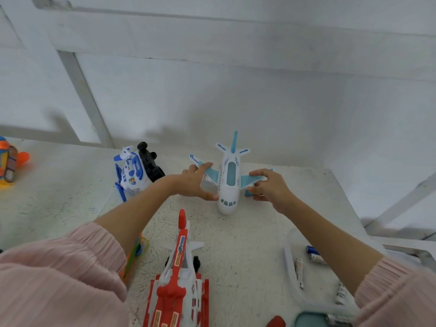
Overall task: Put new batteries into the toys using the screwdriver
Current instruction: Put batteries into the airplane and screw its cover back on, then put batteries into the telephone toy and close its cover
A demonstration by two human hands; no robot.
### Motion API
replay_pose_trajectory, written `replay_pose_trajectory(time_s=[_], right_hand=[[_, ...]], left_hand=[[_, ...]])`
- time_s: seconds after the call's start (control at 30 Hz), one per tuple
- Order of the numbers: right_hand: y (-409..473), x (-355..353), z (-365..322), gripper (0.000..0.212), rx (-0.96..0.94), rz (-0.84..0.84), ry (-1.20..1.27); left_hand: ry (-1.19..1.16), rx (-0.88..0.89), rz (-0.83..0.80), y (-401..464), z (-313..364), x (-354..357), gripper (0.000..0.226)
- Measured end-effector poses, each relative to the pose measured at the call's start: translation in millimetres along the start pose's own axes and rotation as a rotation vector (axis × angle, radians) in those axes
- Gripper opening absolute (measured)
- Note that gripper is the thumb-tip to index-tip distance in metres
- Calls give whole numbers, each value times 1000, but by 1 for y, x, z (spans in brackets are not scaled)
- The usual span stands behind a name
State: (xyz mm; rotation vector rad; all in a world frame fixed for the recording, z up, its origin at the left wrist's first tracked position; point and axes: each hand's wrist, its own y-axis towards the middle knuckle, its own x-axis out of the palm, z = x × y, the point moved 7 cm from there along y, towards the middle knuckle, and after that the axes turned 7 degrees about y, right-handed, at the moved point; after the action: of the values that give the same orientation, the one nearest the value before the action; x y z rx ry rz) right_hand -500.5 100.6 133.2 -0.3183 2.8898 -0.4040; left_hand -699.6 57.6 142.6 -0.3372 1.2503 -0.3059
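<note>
My left hand (197,182) and right hand (269,186) each pinch a wing of the white toy airplane (230,182), upright between them. Its battery cover looks unopened; loose batteries (315,254) lie by my right forearm; no screwdriver visible.

Soft daylight — blurred, warped edges.

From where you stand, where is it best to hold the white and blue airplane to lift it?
Probably at the wing roots, one hand from each side. The airplane stands upright, nose toward you, wings spread flat; the left hand and right hand already pinch them.
</note>
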Motion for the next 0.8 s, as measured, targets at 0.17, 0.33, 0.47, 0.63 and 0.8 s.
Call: replay_pose_trajectory(time_s=[0.17, 0.33, 0.47, 0.63, 0.8], right_hand=[[0, 2, -1, 38, -22, 4, -60], [-3, 4, -6, 34, -81, 22, -169], [-8, -6, -11, 32, -79, 100, -226], [-24, -19, -32, 20, -166, 240, -221], [-53, 23, -72, 16, -267, 80, -214]], left_hand=[[52, -4, -48, 2, -4, 2, 105], [63, -21, -53, 0, -8, 4, 98], [15, -21, -61, -7, -10, 1, 95], [-142, 12, -11, -29, -9, -13, 88], [-196, 74, 104, -69, -9, -33, 77]])
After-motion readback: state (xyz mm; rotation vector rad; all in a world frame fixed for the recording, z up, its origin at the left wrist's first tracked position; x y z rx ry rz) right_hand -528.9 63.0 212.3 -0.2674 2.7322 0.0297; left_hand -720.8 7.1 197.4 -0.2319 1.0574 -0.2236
